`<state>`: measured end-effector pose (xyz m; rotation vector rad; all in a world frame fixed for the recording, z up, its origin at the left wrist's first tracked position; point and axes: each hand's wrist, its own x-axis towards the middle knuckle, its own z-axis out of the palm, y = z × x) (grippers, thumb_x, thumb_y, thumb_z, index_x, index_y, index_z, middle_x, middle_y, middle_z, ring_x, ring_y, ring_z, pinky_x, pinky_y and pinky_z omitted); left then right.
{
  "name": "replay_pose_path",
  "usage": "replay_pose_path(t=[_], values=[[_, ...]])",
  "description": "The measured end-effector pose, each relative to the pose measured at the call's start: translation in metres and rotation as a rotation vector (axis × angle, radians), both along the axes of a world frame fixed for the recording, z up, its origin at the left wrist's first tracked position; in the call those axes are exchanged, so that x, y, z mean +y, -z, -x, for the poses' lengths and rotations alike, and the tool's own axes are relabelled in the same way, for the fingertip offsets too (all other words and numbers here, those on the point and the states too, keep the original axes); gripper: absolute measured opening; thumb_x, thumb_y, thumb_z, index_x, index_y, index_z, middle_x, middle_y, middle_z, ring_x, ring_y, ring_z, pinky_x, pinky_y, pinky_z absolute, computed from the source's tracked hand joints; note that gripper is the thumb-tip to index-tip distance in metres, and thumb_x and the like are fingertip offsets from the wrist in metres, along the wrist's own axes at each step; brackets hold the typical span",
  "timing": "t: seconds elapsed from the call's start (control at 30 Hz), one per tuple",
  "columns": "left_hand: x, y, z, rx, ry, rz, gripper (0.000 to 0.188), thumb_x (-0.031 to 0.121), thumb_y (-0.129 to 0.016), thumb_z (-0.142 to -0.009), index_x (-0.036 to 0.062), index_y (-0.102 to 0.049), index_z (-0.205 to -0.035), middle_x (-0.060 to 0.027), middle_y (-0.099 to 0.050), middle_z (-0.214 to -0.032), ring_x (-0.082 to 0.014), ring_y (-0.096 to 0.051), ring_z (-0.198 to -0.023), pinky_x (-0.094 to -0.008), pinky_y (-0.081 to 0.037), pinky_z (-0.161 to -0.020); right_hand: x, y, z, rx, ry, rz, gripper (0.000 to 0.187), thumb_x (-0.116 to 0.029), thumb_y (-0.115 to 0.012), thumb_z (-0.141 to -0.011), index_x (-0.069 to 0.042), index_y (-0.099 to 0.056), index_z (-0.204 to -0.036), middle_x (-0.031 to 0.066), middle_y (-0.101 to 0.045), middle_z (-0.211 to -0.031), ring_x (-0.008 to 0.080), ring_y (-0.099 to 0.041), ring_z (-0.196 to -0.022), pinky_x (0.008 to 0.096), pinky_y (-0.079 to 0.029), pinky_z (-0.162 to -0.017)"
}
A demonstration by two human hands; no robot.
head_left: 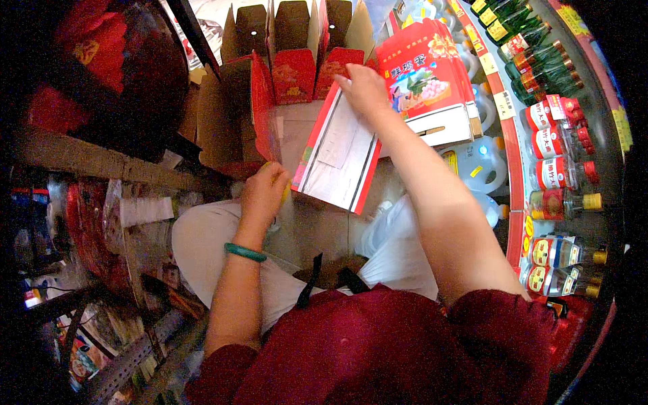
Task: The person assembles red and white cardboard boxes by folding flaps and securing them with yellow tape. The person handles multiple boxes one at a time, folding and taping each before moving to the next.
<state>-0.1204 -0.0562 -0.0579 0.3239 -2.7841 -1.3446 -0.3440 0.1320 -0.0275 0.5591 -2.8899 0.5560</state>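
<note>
My right hand [366,96] grips the upper end of a carton [332,160] with a white panel and red edges, which slants down toward my knees. Lower and to the left, my left hand [263,194] is closed, its fingers around a small yellow thing [287,191] that I cannot make out fully. It sits by the lower corner of an open brown-and-red cardboard box [226,111]. Beside my right hand leans a stack of flattened red printed cartons [422,64].
Several open red boxes [294,75] stand in a row at the back. On the right, a shelf holds bottles [550,172], with large clear jugs [480,165] below it. A dark round object [145,74] and a ledge [88,164] are on the left.
</note>
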Motion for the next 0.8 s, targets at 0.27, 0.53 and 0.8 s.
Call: replay_pose_path(t=[0.27,0.53,0.8], values=[[-0.001,0.008,0.001,-0.052,-0.007,0.027,0.022,0.028,-0.057,-0.083,0.0059,-0.060,-0.086,-0.0177,-0.063,-0.084,-0.0378,-0.059,-0.080,-0.0445,-0.046,-0.068,-0.006,0.024,-0.162,0.041,-0.404,-0.046,0.073,-0.042,-0.066,-0.073,0.002,-0.042,-0.125,0.0220,-0.035,-0.136,0.0375,-0.033,-0.126,0.0474,-0.027,-0.104],[-0.002,0.033,0.005,-0.063,-0.024,-0.034,0.023,0.029,-0.057,-0.083,0.0070,-0.062,-0.088,-0.0174,-0.064,-0.086,-0.0361,-0.061,-0.082,-0.0429,-0.047,-0.070,0.005,0.021,-0.209,0.093,-0.414,-0.229,0.083,-0.044,-0.069,-0.067,0.002,-0.038,-0.129,0.0214,-0.033,-0.137,0.0344,-0.030,-0.129,0.0496,-0.022,-0.105],[-0.002,0.019,-0.003,-0.013,-0.017,-0.057,0.021,0.024,-0.055,-0.083,0.0051,-0.062,-0.088,-0.0170,-0.064,-0.085,-0.0342,-0.061,-0.079,-0.0420,-0.047,-0.070,-0.010,0.039,-0.209,0.149,-0.411,-0.285,0.064,-0.019,-0.061,-0.074,0.003,-0.038,-0.129,0.0206,-0.034,-0.137,0.0323,-0.029,-0.130,0.0464,-0.023,-0.107]])
